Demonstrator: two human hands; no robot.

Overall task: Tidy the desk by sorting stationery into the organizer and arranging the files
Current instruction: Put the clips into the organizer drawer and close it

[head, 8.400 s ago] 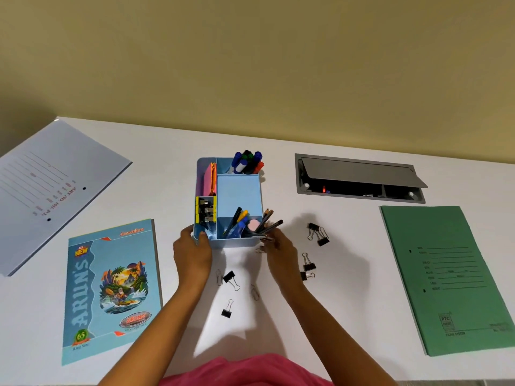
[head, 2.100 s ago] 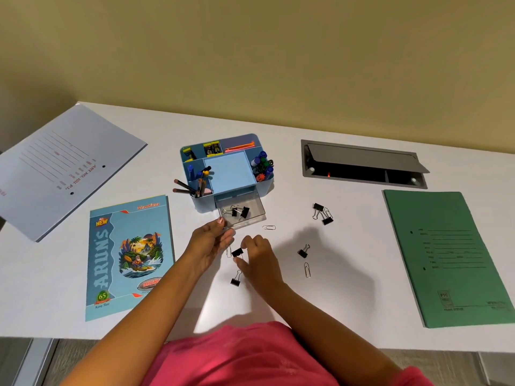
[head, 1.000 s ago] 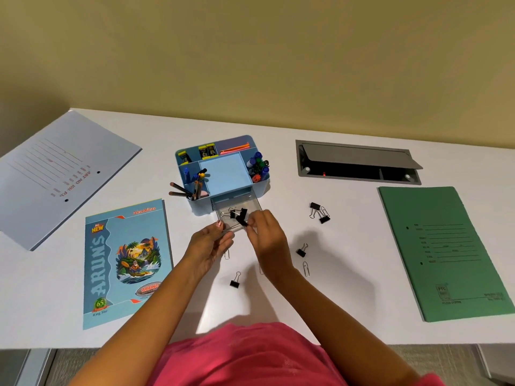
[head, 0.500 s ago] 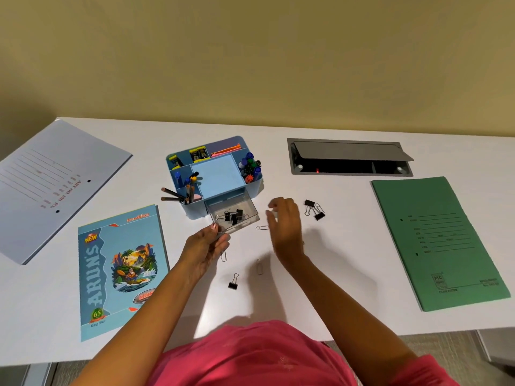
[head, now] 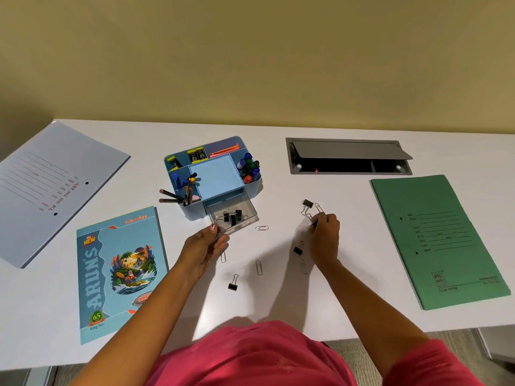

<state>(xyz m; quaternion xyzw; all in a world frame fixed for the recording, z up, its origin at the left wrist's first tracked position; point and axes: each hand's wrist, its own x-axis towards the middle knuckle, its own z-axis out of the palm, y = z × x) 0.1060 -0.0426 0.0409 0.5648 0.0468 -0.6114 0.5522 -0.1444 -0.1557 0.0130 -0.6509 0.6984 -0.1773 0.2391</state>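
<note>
- At the desk's centre, the organizer point(head: 214, 176) stands with its clear drawer point(head: 248, 210) pulled out toward me, black clips point(head: 233, 217) inside.
- My left hand point(head: 204, 247) pinches the drawer's front edge.
- My right hand point(head: 324, 235), well apart from the left, curls its fingers on a binder clip point(head: 314, 224), just beside a second clip point(head: 308, 203).
- A paper clip point(head: 259, 267) lies between my hands.
- Green file point(head: 437, 240) to the right; notebook point(head: 119, 268) and grey-blue file point(head: 50, 188) to the left.

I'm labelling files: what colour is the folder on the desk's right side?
The folder is green, shown best in the head view.
</note>
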